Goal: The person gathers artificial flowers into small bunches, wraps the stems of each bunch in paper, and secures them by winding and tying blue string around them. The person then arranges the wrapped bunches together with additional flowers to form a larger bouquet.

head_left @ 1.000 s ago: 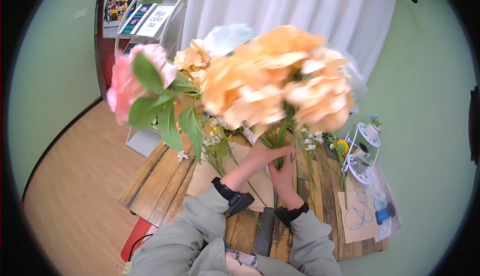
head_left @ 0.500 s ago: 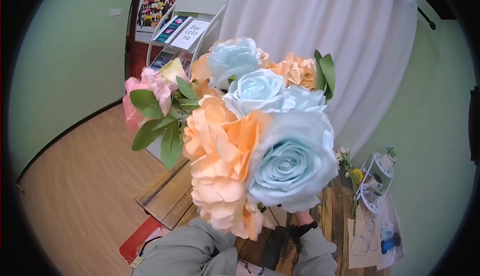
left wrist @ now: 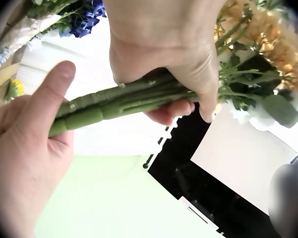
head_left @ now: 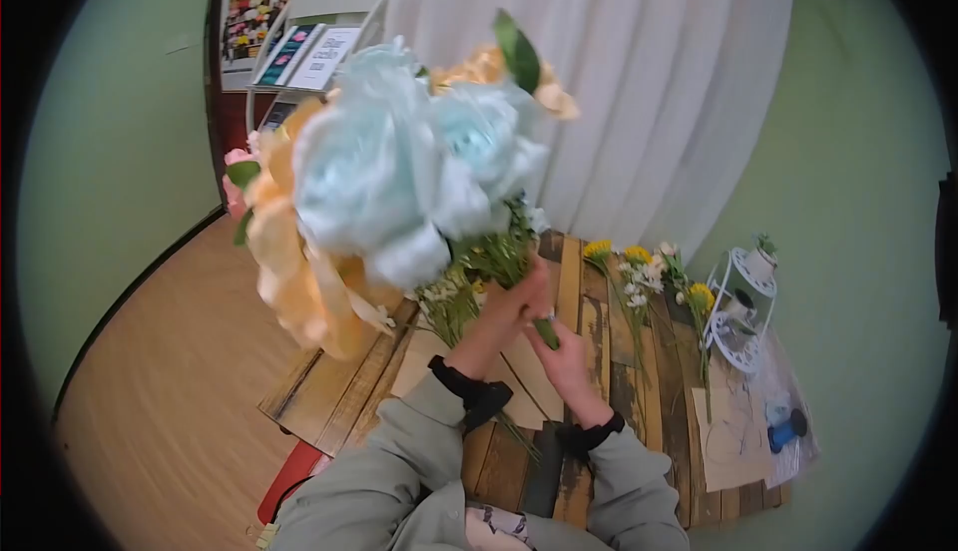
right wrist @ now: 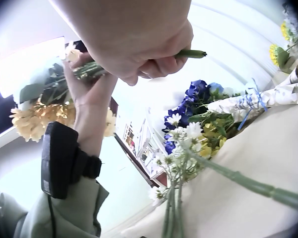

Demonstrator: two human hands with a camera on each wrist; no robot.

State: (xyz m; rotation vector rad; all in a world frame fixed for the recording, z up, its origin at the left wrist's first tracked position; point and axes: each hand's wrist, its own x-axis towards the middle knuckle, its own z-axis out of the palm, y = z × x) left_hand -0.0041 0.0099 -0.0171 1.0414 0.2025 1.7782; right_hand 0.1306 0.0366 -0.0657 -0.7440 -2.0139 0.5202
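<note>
A bouquet of pale blue and orange roses with green leaves is held up above the table, its heads tilted to the left. My left hand grips the bundled green stems just under the flower heads, fingers wrapped round them. My right hand holds the lower stem ends. In the left wrist view they lie across its palm, with the thumb raised beside them. The right wrist view shows the right hand's curled fingers closed on the stem tips.
Below the hands is a wooden plank table with brown paper. Loose yellow and white flowers lie right of it, then a white wire stand and a blue spool. A magazine rack stands at the back left.
The bouquet rose in front of the camera, then swung down to the left, turning so the blue roses face me. Both hands have stayed on the stems.
</note>
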